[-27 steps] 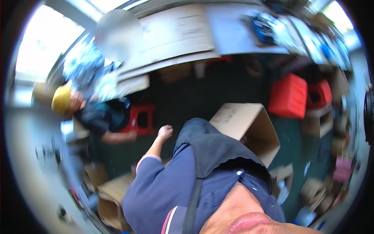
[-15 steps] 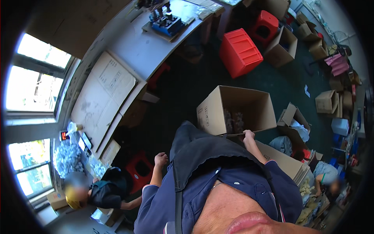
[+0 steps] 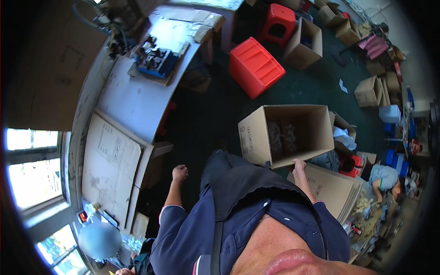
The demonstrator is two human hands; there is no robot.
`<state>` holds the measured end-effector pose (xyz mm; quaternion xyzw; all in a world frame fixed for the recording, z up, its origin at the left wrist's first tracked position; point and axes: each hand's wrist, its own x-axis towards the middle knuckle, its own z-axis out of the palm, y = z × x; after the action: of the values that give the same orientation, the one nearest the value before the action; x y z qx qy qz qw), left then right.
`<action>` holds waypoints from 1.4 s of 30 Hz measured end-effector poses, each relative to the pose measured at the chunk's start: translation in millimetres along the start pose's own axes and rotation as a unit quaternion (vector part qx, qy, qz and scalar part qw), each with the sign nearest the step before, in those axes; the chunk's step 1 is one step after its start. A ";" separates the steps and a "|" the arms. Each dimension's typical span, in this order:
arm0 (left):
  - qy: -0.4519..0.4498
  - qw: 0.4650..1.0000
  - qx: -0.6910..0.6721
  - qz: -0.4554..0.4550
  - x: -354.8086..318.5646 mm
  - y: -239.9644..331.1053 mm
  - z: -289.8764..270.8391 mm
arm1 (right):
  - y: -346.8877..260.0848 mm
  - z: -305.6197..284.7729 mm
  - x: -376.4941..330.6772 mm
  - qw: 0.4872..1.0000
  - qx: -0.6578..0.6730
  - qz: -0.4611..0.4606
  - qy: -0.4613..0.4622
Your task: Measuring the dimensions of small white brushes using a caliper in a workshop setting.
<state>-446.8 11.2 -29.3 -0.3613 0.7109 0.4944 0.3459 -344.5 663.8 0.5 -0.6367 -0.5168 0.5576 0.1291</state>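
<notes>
An open cardboard carton is on my right front side, its opening facing up and toward me. Several pale, lumpy bundles lie deep inside; their kind is too dim to tell. My right hand is closed on the carton's near rim. Out to the left, my left hand is curled into a fist beside my body, apart from the bench, with nothing visible in it.
Ahead stand a red plastic crate, a red stool and another carton. A workbench with a blue-based machine runs along my left. Flattened cardboard leans at right. Co-workers are at lower left and right.
My view has moved forward and turned, and the crate and bench have shifted left in it. The carton has stayed by my right hand, moving across the floor with me.
</notes>
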 end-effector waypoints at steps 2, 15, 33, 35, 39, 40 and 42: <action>-0.009 0.999 0.006 0.030 12.5 51.6 5.1 | -11.9 -2.1 2.2 0.999 0.027 0.032 -0.015; 0.126 0.976 -0.161 0.073 -72.4 48.7 138.6 | -66.1 16.1 204.9 0.981 -0.031 0.142 -0.129; 0.194 0.893 -0.287 -0.288 -318.0 -220.1 459.5 | -125.8 235.7 -18.9 0.601 -0.531 -0.076 -0.592; 0.224 0.862 -0.383 -0.247 -314.2 -216.3 453.8 | -119.1 235.1 -22.3 0.580 -0.538 -0.091 -0.604; 0.255 0.858 -0.361 -0.261 -310.4 -216.0 423.1 | -124.7 228.3 -16.8 0.557 -0.549 -0.129 -0.610; 0.249 0.863 -0.356 -0.258 -307.8 -221.3 420.4 | -129.0 224.0 -12.1 0.556 -0.549 -0.137 -0.609; 0.218 0.888 -0.315 -0.255 -301.8 -230.5 403.3 | -133.0 212.7 -6.1 0.559 -0.547 -0.149 -0.605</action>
<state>-44.6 389.7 12.9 -0.7189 0.4587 0.4956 0.1648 -591.3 628.8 29.3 -0.0124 -0.7669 0.3953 -0.5053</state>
